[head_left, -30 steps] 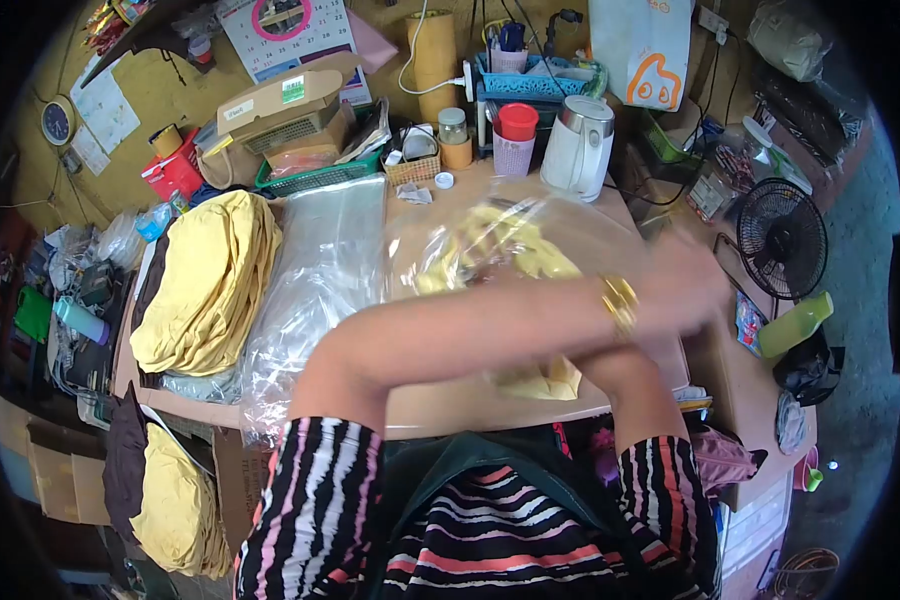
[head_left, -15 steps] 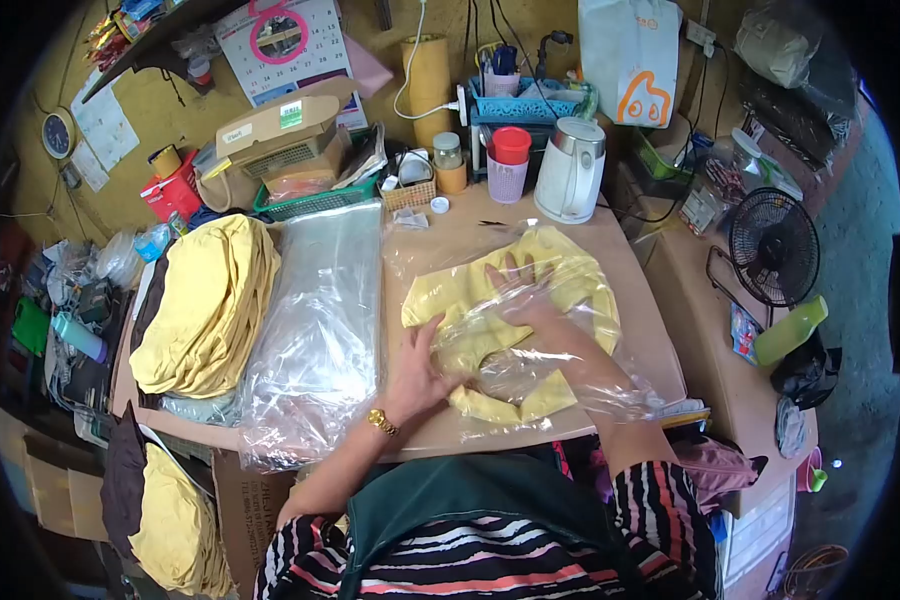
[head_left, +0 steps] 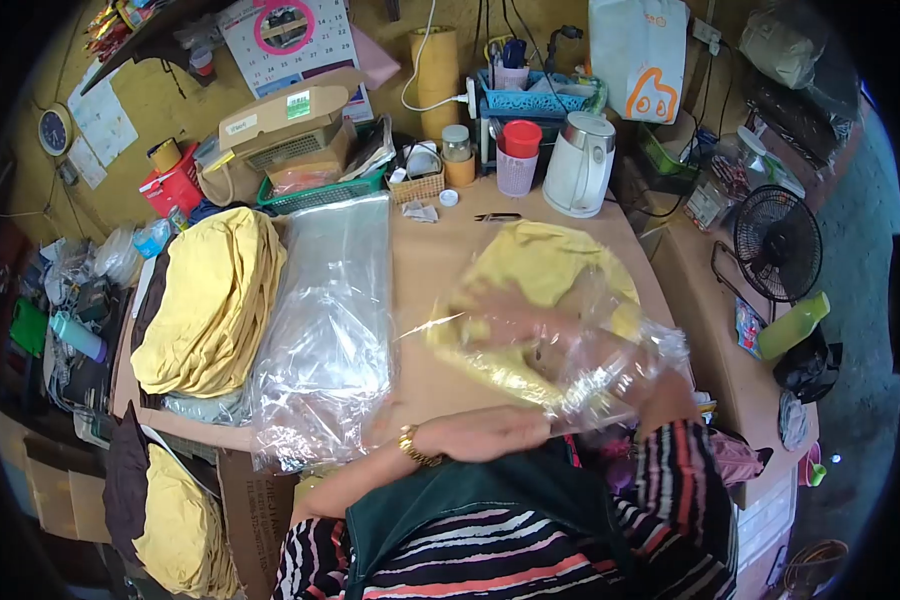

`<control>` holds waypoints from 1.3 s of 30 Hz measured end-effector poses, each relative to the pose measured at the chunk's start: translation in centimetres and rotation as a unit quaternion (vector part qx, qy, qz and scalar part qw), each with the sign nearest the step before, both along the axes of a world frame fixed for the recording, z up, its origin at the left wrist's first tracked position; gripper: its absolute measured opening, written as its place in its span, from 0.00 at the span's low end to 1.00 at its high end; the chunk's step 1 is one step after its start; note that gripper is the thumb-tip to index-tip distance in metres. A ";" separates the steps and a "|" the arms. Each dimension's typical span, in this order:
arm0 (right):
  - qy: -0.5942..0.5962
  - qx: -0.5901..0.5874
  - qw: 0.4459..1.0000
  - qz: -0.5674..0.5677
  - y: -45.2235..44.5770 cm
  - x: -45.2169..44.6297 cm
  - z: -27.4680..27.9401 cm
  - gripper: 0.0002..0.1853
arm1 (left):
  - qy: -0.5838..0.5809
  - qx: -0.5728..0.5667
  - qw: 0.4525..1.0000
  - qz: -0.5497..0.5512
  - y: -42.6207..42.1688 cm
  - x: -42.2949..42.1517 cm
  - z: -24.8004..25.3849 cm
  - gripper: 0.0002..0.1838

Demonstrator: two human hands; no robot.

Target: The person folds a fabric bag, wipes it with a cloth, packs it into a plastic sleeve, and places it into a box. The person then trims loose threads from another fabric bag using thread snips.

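A clear plastic bag [head_left: 660, 350] with a yellow cloth piece [head_left: 550, 255] in it lies slanted on the brown tabletop. My right hand [head_left: 500, 310] is inside the bag over the cloth, seen through the film; motion smears its fingers. The bag's film bunches around the right wrist. My left hand [head_left: 485, 432], below a gold watch [head_left: 418, 447], is at the bag's near edge, fingers pressed together and their tips against the film. Left of it lies a stack of flat clear bags [head_left: 320, 320].
A pile of folded yellow cloth [head_left: 210, 300] stands on the left. A white kettle [head_left: 578, 165], a lilac cup [head_left: 516, 172] and small scissors [head_left: 497, 217] are along the back. A black fan [head_left: 778, 243] and a green bottle [head_left: 793, 325] stand on the right.
My left hand has moved down and right to the bag's near edge. My right hand has shifted down and left within the bag, which has turned and crumpled rightward.
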State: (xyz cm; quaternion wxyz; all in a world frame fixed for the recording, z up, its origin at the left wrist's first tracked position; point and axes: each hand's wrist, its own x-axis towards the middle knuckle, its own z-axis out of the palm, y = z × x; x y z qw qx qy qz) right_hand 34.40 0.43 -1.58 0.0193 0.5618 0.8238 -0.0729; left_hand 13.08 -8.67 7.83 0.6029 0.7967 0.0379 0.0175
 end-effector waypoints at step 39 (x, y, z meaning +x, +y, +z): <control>0.024 0.116 0.989 0.085 -0.2 -4.6 -5.0 0.43 | -0.188 -0.446 0.762 0.431 2.0 0.1 -11.9 0.28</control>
